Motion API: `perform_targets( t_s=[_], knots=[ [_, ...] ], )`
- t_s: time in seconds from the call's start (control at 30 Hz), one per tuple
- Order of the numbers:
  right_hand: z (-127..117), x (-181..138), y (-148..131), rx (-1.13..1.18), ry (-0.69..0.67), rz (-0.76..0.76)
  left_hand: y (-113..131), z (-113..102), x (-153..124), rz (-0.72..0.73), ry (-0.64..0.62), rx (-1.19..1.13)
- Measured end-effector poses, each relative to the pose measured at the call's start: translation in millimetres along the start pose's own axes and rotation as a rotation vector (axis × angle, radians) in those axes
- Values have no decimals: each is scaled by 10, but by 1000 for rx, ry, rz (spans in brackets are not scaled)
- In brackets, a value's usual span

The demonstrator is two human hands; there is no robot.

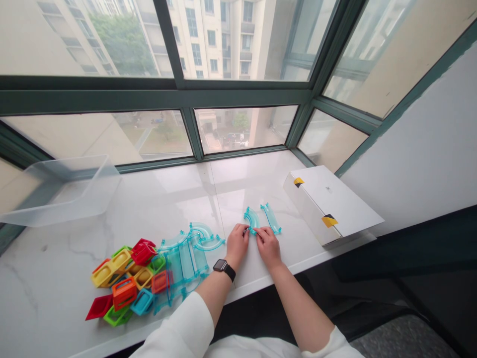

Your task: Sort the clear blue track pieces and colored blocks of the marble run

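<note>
In the head view, we observe the left hand and right hand pinching the lower end of a curved cyan track piece, just beside a second cyan track piece, on the marble sill. The white box to the right bears yellow-and-black tape tabs, unreadable here, and stands near the sill's front edge.

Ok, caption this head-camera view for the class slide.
Left hand and right hand hold a curved turquoise track piece on a marble sill.

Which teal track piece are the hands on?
The short curved piece, touched by left hand and right hand; the straighter piece beside it is untouched.
</note>
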State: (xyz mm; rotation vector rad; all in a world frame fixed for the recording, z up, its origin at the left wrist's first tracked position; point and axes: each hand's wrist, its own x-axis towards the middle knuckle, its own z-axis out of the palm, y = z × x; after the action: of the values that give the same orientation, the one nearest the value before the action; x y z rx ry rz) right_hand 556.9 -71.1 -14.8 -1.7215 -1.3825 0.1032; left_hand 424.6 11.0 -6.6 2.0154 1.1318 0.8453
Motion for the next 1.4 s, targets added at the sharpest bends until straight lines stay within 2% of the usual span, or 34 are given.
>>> perform_targets(
  t_s=[1.4],
  knots=[
    [16, -9, 8, -27, -42, 66, 0, 0, -4, -30, -16, -17]
  ],
)
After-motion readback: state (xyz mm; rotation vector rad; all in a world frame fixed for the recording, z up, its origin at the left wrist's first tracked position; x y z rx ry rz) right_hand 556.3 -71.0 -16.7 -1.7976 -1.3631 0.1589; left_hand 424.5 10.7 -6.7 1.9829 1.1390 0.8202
